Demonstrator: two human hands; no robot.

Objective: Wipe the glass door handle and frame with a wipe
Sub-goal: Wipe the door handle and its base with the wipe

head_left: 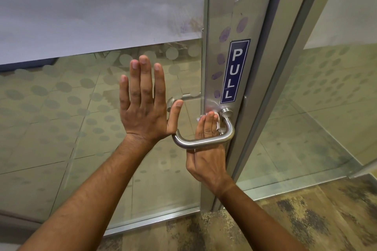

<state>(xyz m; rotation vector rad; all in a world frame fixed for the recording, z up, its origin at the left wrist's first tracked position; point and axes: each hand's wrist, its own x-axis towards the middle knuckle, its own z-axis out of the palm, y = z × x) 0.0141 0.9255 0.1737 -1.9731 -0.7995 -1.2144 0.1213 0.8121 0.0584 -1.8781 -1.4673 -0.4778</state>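
A curved steel door handle (204,143) sticks out from the silver door frame (224,12). My right hand (206,159) reaches up behind the handle bar and presses a white wipe (217,118) flat against the frame, just left of the handle's round mount. My left hand (143,106) lies flat on the glass door (81,118) with its fingers spread and upward, its thumb near the handle's left end. Purple fingerprint smudges (224,33) mark the frame above the handle.
A blue PULL sign (234,71) sits on the frame above the handle. The glass carries frosted dots and a frosted upper band. A second glass panel (326,108) stands to the right. Patterned flooring (285,220) lies below.
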